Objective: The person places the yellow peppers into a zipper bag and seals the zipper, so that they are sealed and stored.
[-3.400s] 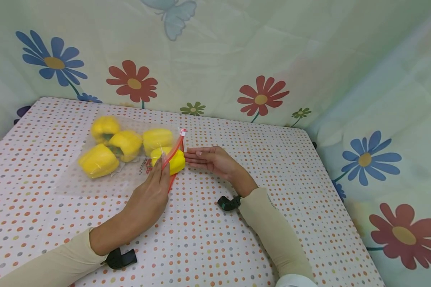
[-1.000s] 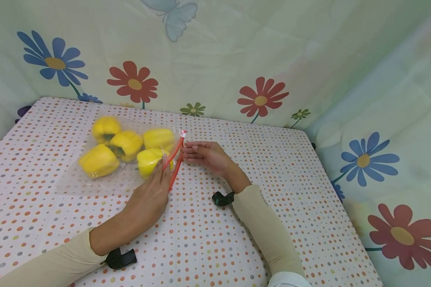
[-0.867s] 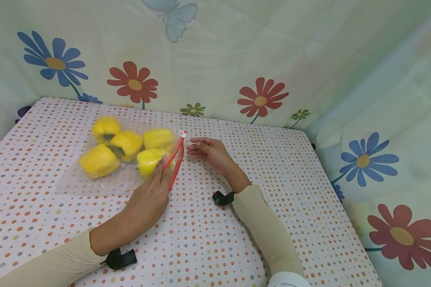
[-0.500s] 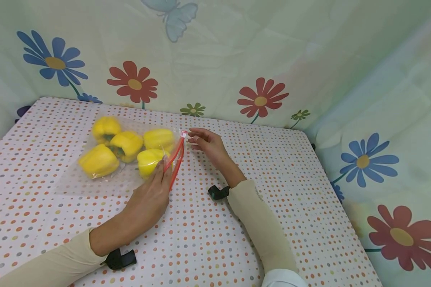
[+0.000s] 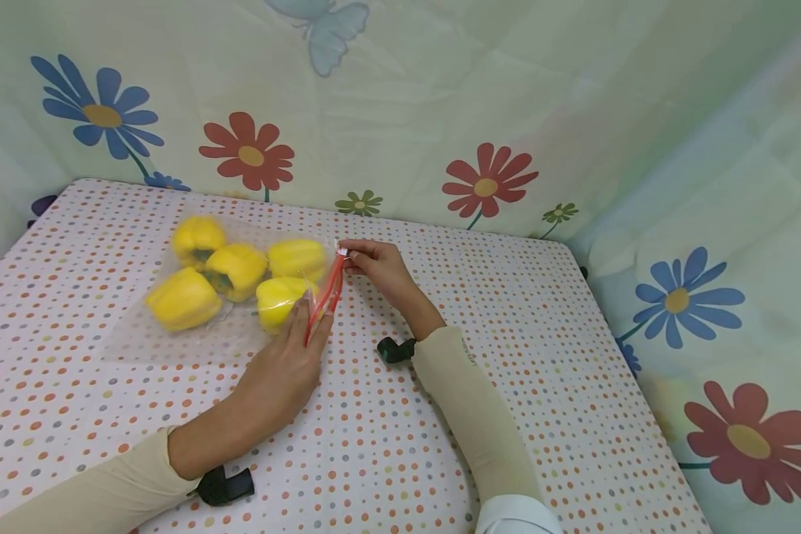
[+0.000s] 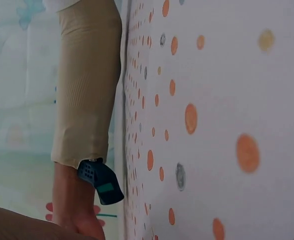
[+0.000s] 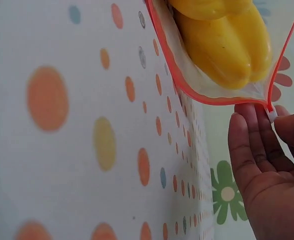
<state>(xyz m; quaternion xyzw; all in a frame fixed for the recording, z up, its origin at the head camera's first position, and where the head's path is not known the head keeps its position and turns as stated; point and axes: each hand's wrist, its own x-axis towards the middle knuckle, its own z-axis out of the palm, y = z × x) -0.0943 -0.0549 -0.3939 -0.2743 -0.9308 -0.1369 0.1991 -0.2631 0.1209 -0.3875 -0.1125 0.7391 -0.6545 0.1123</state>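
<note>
A clear zip bag (image 5: 136,343) with a red zip edge lies on the table, several yellow bell peppers (image 5: 183,299) inside. My left hand (image 5: 274,382) holds the near end of the bag's mouth, the red edge running between thumb and fingers; the fingertips' exact hold is partly hidden. At the far end of the mouth, my right hand (image 5: 383,273) pinches the white zip slider (image 7: 272,116) between thumb and fingers. The right wrist view looks into the mouth, which gapes, with a yellow pepper (image 7: 227,50) close behind the red rim. The left wrist view shows mostly tablecloth and the right sleeve.
A dotted cloth covers the table (image 5: 400,445). Behind it and at the right hangs a flowered curtain (image 5: 387,111). Black wrist cameras (image 5: 225,486) sit under both forearms, close above the cloth.
The front pepper has gone further left into the bag. My right hand has left the mouth's middle, moved up to the far corner and taken the slider. Left fingers have spread around the red edge.
</note>
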